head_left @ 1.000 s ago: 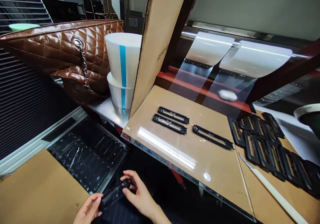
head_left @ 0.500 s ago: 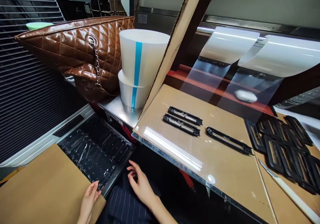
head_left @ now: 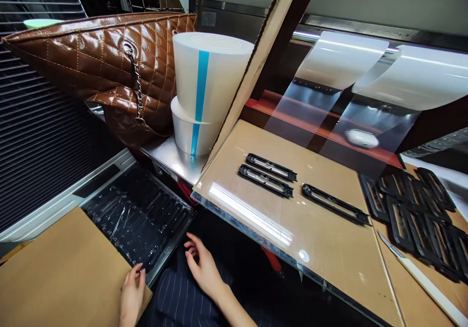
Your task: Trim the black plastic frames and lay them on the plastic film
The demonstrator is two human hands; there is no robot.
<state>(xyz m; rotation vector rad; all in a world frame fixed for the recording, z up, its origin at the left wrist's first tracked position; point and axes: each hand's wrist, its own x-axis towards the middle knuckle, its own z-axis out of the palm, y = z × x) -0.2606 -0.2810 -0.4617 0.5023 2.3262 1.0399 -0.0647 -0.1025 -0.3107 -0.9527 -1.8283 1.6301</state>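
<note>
Clock taken from mid-view; brown cardboard sheet [head_left: 66, 263] lies at 8 o'clock; brown quilted bag [head_left: 149, 59] at 10; left hand [head_left: 132, 290] sits between 7 and 8, over the sheet's right edge, fingertips and thumb drawn close at the near end of a shallow black tray [head_left: 170, 248]; can't tell if that grip pinches anything; tray is at 8, glossy black pieces packed inside, single outlines hard to split; right hand [head_left: 204, 266] hangs between 6 and 7, thumb and fingers apart, nothing in the grip; two stacked white rolls [head_left: 228, 73] with blue tape at 11; glass-topped bench [head_left: 329, 263] runs from there rightward; paired slotted black parts [head_left: 265, 181] lie just beside each other near 4, a lone slotted part [head_left: 335, 205] farther out at 4; pile of black frames [head_left: 411, 220] between 3 and 4, white-handled knife [head_left: 420, 283] at 4; my read on handling: slotted parts are light, stiff plastic, slick when glossy; thin rails beside the slot look likeliest to flex or snap; take them by the solid ends, no squeezing mid-slot
</note>
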